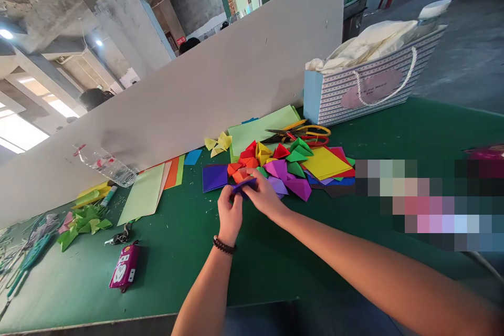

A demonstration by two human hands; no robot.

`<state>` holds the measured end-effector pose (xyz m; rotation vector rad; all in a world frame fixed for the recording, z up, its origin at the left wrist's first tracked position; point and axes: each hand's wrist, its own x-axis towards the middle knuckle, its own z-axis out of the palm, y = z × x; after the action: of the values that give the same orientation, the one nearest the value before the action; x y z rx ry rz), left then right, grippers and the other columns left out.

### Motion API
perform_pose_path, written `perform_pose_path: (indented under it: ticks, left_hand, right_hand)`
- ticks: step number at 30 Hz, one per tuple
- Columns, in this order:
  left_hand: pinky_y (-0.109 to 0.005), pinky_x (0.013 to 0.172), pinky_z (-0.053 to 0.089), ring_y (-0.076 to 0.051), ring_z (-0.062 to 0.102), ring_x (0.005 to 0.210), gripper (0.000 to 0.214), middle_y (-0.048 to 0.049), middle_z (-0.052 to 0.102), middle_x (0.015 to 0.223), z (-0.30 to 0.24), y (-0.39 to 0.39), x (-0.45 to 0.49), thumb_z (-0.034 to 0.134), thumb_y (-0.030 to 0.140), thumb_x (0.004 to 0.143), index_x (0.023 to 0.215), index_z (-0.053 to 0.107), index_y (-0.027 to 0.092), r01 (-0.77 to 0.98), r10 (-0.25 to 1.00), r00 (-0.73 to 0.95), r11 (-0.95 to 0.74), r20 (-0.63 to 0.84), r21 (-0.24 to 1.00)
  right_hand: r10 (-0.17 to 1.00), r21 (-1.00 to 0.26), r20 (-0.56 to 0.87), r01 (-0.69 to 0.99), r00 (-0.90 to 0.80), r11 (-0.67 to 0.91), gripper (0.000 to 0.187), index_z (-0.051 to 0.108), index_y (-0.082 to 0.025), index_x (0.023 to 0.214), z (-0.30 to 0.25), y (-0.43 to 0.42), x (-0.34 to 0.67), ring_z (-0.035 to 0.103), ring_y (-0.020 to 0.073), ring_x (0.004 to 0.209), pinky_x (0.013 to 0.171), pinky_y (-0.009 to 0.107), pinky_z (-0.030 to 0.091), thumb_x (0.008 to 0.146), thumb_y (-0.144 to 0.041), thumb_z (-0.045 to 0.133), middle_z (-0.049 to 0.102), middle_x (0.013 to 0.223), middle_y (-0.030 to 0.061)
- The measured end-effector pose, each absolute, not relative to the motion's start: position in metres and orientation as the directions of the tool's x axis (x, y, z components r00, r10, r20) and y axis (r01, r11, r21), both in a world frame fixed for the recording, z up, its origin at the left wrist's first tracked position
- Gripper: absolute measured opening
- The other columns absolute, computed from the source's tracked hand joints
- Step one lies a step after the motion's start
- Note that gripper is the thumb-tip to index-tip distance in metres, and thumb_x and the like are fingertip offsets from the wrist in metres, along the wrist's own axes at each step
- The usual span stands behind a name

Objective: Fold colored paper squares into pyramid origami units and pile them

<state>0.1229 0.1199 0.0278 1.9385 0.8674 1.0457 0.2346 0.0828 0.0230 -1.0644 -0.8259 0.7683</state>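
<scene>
1. Nearest my lens is the bare right forearm (pixel 394 283), reaching in from the lower right, then the bare left forearm (pixel 205 289), with a black bead bracelet (pixel 224 244) at its wrist.
2. The left hand (pixel 229 209) and right hand (pixel 264 195) are both clenched in a pinch on one dark violet folded paper piece (pixel 244 187), held at centre frame above the green surface (pixel 71 289).
3. Already folded, as I read it from here: a heap of multicoloured folded paper pieces (pixel 271 165) just behind the hands, roughly twenty, too overlapped for an exact count. At lower left lies a cluster of green folded paper pieces (pixel 82 223), about six. Three pale yellow folded paper pieces (pixel 218 144) sit at upper centre.
4. Still flat: one violet square sheet (pixel 214 177), one yellow sheet (pixel 325 163) lying on a red one, two pale green sheets (pixel 144 194), and one small blue sheet (pixel 192 156).
5. Also in view: scissors with yellow and red handles (pixel 307 131), their number unclear; one clear plastic bottle (pixel 106 165); one magenta pouch (pixel 125 266); and one striped paper gift bag (pixel 374 81) at upper right. The right side of the surface is blurred out, so I cannot count anything there.
</scene>
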Motion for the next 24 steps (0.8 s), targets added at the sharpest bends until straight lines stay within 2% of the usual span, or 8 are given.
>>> perform_pose_path:
  ticks: [6,16,24]
  left_hand:
    - [-0.024,0.056,0.025,-0.011,0.033,0.062,0.015,0.0044,0.036,0.064,0.0282,0.1164,0.1253,0.046,0.017,0.077,0.066,0.037,0.020,0.213,0.826,0.441,-0.478,0.352,0.852]
    - [-0.023,0.057,0.028,-0.011,0.034,0.062,0.015,0.0041,0.036,0.066,0.0295,0.1177,0.1246,0.045,0.021,0.080,0.067,0.037,0.020,0.207,0.836,0.413,-0.473,0.362,0.856]
    - [-0.024,0.056,0.026,-0.011,0.033,0.061,0.015,0.0042,0.035,0.065,0.0298,0.1158,0.1245,0.045,0.017,0.078,0.066,0.037,0.020,0.217,0.826,0.436,-0.482,0.357,0.849]
  right_hand:
    - [0.845,-0.943,0.170,-0.165,0.506,0.289,0.043,0.053,-0.022,0.109,0.0212,0.0842,0.2340,0.053,0.0144,0.063,0.059,0.027,0.041,0.066,-0.023,0.054,0.058,0.071,-0.0042]
    - [0.849,-0.938,0.197,-0.159,0.490,0.309,0.040,0.055,-0.023,0.110,0.0277,0.0810,0.2321,0.054,0.0145,0.068,0.063,0.028,0.045,0.070,-0.025,0.057,0.059,0.076,-0.0032]
    - [0.842,-0.952,0.201,-0.101,0.501,0.288,0.040,0.056,-0.021,0.110,0.0246,0.0804,0.2339,0.048,0.0135,0.059,0.055,0.026,0.038,0.070,-0.022,0.054,0.055,0.071,-0.0038]
